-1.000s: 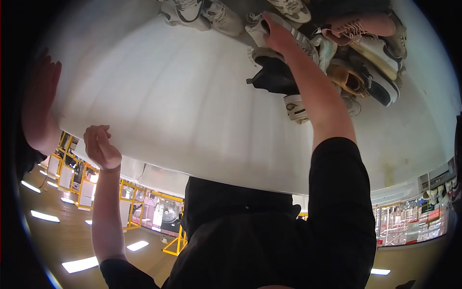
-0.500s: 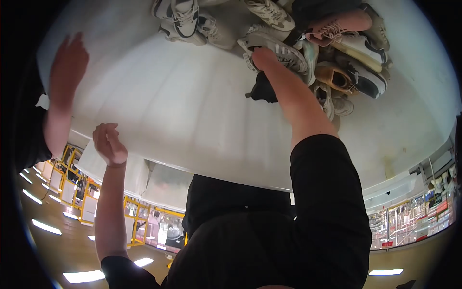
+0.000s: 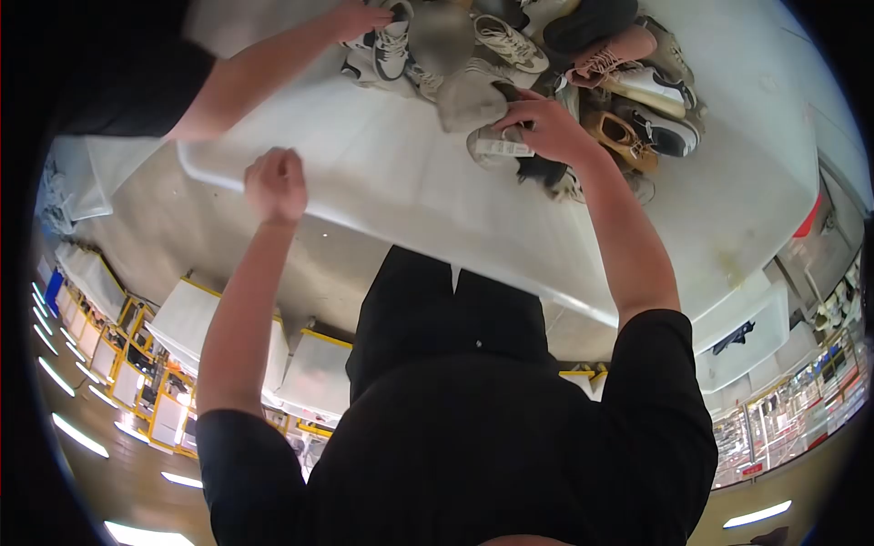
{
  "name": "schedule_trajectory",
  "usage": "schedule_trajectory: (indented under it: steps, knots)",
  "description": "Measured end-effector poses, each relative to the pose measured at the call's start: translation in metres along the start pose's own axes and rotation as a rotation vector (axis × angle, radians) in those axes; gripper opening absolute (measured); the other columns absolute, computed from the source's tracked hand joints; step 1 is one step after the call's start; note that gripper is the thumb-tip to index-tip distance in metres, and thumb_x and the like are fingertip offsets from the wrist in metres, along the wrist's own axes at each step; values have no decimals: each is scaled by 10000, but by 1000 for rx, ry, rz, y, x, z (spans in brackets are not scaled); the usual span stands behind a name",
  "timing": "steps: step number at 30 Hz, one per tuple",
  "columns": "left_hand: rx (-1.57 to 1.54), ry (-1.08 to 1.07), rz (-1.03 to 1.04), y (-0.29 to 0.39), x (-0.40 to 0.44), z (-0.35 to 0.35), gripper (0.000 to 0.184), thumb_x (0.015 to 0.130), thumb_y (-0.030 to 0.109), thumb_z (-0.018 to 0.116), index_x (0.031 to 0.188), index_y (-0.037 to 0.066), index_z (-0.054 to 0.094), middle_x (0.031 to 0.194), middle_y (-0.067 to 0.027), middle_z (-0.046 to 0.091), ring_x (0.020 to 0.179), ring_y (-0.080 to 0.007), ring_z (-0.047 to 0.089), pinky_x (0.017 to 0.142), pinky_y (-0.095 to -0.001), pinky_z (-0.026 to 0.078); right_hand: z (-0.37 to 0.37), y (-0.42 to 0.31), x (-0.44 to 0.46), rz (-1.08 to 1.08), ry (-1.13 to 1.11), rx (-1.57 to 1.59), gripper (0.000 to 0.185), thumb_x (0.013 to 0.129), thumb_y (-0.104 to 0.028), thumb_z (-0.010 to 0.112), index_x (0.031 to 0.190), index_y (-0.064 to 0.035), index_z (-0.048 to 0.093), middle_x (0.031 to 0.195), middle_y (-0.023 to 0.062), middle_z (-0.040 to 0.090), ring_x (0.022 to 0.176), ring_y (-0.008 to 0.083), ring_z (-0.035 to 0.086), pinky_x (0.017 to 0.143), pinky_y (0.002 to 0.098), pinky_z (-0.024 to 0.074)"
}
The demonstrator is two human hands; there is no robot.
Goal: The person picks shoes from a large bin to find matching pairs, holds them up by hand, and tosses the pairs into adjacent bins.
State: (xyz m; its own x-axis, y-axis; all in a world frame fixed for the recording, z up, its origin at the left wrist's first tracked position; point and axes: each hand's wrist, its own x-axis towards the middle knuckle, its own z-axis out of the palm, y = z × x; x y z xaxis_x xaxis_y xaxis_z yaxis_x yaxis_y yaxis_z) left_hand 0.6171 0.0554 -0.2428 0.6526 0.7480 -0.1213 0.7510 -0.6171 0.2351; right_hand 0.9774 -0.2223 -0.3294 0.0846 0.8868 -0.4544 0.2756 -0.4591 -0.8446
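Note:
My right hand [image 3: 549,129] is closed on a pale shoe [image 3: 492,146] at the near edge of the shoe pile. Beside its fingers is a blurred beige shoe [image 3: 469,102]. A dark shoe [image 3: 543,170] lies partly under my right hand. My left hand [image 3: 276,185] is curled into a fist over the near edge of the white table [image 3: 382,168], away from the shoes, with nothing visible in it. Past my right hand lie a brown shoe [image 3: 621,136] and a pink laced shoe [image 3: 614,56].
From the upper left a co-worker's arm [image 3: 264,77] reaches across, the hand [image 3: 364,20] at a white and dark sneaker [image 3: 392,45]. A black and white sneaker [image 3: 665,130] lies at the pile's right. White bins [image 3: 187,318] stand beyond the table edge.
The co-worker's arm has swung across to the shoes. My left hand has moved up and right and curled tighter. Near my right hand, the pale shoes have shifted.

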Motion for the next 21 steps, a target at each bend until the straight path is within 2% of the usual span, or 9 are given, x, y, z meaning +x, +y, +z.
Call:
schedule_trajectory:
  steps: [3,5,7,8,11,15,17,19,21]
  knots:
    - [150,-135,-123,18,5,-16,358,973,433,595,841,118,702,858,-107,726,875,-359,681,841,-481,512,-5,-119,-38,-224,-43,-160,367,808,21,651,1071,-176,814,1198,51,750,1434,313,481,1246,432,345]
    - [-50,-275,-98,24,4,-27,458,1003,538,569,1119,131,744,1043,-118,776,1026,-358,716,931,-462,535,19,-160,-64,-342,-9,-199,330,773,25,653,991,-164,814,1146,41,755,1306,281,584,1270,467,302]
    - [-786,-400,-216,41,-20,-26,688,1058,566,485,1485,29,532,1425,-175,610,1378,-220,525,1178,-340,326,42,-194,-88,-511,-68,-267,277,743,18,649,906,-153,793,1089,24,753,1156,240,654,1265,489,308]
    - [-1056,-600,-357,66,-42,-49,831,1055,567,481,1593,-36,292,1604,-205,397,1479,-279,382,1208,-381,290,62,-201,-101,-568,-64,-297,229,737,-1,654,864,-157,765,1042,10,745,1064,203,682,1262,503,310]
    - [-892,-967,-275,112,-105,-91,934,935,283,737,1628,-15,188,1609,-219,360,1449,-299,435,1137,-396,410,105,-221,-147,-537,-55,-371,226,760,-44,705,943,-169,744,1051,-16,718,1123,182,650,1259,504,310]
    - [-868,-658,-43,96,-161,-55,921,816,129,700,1596,-36,239,1559,-284,405,1460,-398,407,1202,-425,338,158,-219,-190,-480,340,-405,369,757,-92,770,1112,-178,718,1178,40,658,1164,243,617,1205,490,361]
    - [-879,-582,-1,98,-168,-43,901,807,102,669,1591,-36,248,1551,-290,411,1452,-415,412,1202,-427,341,184,-220,-211,-26,832,-292,608,728,-138,826,1303,-154,629,1279,115,569,1188,322,565,1104,469,430]
    - [-889,-468,-63,99,-177,-32,865,815,95,664,1582,-26,283,1521,-274,446,1422,-408,446,1177,-426,374,214,-200,-211,98,921,-263,803,741,-191,840,1456,-78,493,1319,179,510,1218,359,526,1043,450,458]
    - [-833,-470,-102,110,-178,-42,822,835,99,669,1569,-23,319,1505,-270,459,1396,-400,473,1158,-426,396,236,-194,-206,718,854,385,839,761,-202,807,1484,-7,427,1285,191,567,1192,346,574,1010,423,488]
